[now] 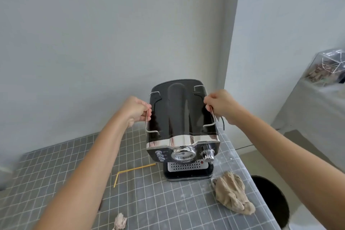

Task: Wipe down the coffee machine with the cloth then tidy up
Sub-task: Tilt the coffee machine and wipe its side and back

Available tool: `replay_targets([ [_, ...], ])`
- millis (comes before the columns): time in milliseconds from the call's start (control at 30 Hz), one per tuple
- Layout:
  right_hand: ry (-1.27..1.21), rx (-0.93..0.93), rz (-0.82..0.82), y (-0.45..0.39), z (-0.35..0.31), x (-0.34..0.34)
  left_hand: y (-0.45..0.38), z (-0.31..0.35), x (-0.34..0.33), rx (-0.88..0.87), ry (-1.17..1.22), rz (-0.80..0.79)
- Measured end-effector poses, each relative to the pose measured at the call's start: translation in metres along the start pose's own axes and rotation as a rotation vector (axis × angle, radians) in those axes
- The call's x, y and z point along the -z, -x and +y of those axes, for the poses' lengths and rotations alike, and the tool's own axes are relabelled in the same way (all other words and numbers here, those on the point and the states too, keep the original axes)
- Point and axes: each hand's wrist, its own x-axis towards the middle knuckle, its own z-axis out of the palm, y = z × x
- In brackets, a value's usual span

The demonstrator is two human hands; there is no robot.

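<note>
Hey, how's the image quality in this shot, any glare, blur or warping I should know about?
Head view: soft, even light with faint shadows; bright glare streaks on the coffee machine and its glossy top; wide-angle warping bends the wall corner and stretches both forearms; the left hand and right hand are fairly sharp; the cloth and table edges look slightly soft.

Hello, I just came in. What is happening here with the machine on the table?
A person is holding the black coffee machine by the wire rails on its top, the left hand on the left rail and the right hand on the right rail. The machine stands on a table with a grey checked cover. The beige cloth lies crumpled beside the machine, not in either hand. A bent yellow straw and a small crumpled wad also lie on the table.
</note>
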Motion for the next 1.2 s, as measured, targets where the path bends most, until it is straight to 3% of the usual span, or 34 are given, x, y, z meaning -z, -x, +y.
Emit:
replay_targets([
  [167,-0.308,-0.008,0.026,0.048,-0.01,-0.001,-0.025,0.036,-0.005,-0.063,-0.145,0.004],
  [400,-0.749,-0.084,-0.073,0.108,-0.012,-0.036,-0.049,0.069,-0.035,-0.213,-0.364,-0.054],
  [633,-0.883,-0.131,-0.079,0.116,-0.001,-0.075,-0.068,0.067,-0.073,-0.333,-0.419,-0.108],
  [900,-0.841,-0.132,-0.137,0.122,0.018,-0.078,-0.074,0.048,-0.079,-0.434,-0.535,-0.082],
  [1100,-0.51,-0.046,-0.224,0.139,0.065,-0.048,-0.043,0.038,-0.08,-0.571,-0.751,0.07],
  [1200,-0.187,-0.122,-0.088,0.139,0.137,-0.04,0.007,0.027,-0.092,-0.556,-0.872,-0.019],
])
